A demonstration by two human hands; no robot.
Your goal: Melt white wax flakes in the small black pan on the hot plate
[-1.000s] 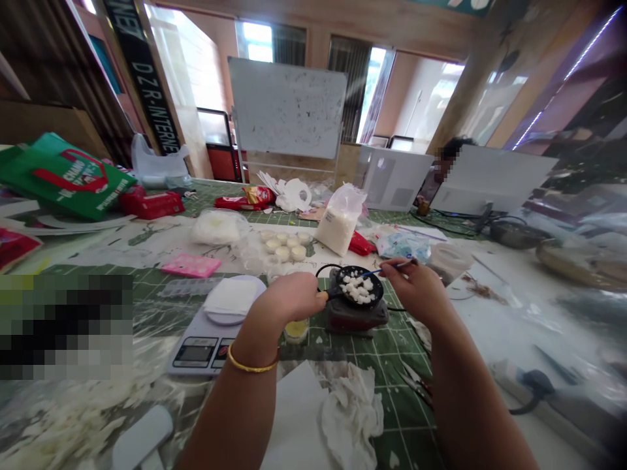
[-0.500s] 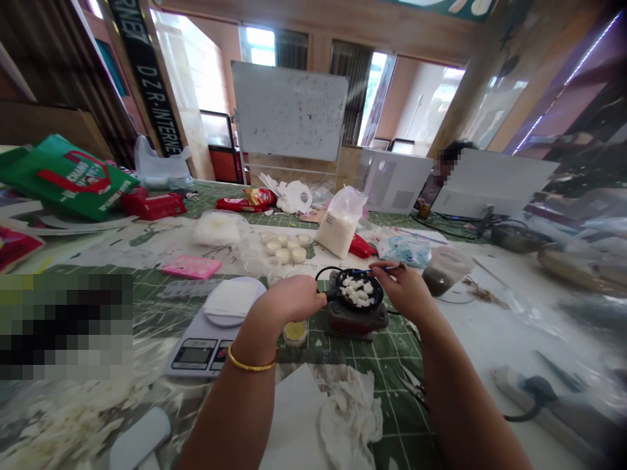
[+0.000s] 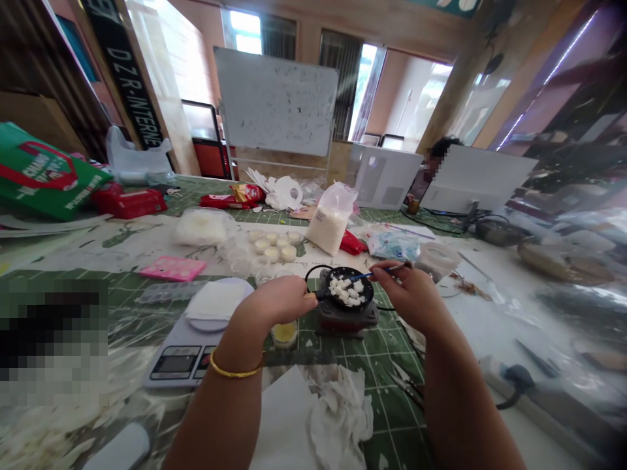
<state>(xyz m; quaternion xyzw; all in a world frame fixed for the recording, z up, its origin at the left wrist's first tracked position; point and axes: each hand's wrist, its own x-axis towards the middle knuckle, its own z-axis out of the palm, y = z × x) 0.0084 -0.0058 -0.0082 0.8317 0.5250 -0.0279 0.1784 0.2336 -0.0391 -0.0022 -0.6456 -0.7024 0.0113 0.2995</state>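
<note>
My left hand (image 3: 281,299) is closed around the black handle of a small frying pan (image 3: 339,305). The pan rests on a little dark hot plate (image 3: 349,321). White chunks (image 3: 349,294) lie in the pan, with some dark bottom showing between them. From the right, my right hand (image 3: 407,294) pinches a thin blue stick (image 3: 362,276), whose tip reaches in among the chunks. Below my left hand stands a small glass jar (image 3: 285,335) with yellow contents. A kitchen scale (image 3: 169,356) bearing white sheets is left of it.
Behind the pan are several small cups of pale wax-like stuff (image 3: 272,241) and a bag of white granules (image 3: 329,225). Crumpled tissue (image 3: 340,411) lies in front, with scissors (image 3: 406,384) to its right. A power strip (image 3: 509,378) and cable sit at right.
The stick's tip has moved from the pan's upper rim down into the chunks, which have shifted and spread apart. My view has turned slightly right. My left hand keeps hold of the handle.
</note>
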